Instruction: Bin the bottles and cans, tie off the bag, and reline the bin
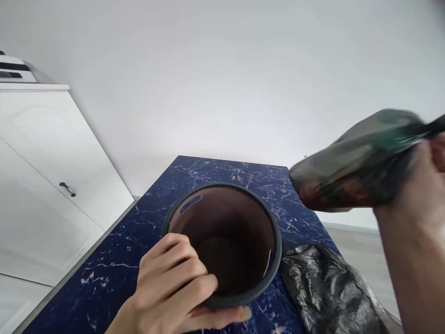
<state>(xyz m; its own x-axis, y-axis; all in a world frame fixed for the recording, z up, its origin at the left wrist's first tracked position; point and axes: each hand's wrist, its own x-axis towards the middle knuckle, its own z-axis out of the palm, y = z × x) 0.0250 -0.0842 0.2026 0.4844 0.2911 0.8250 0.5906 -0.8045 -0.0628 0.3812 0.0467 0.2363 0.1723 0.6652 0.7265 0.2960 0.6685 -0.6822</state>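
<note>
Right hand [422, 185] clamps filled bag [351, 167] clear of bin [231, 227]; left hand [177, 278] grips its rim; bin looks unlined, black bag [327, 287] at right edge of table [139, 246].

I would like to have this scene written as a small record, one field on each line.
Left hand: grips near rim of dark round bin
Right hand: holds up filled plastic bag, contents too blurred to identify
Right of bin: crumpled black plastic
Table: dark blue, white veins
Left side: white cabinet, dark handle
</note>
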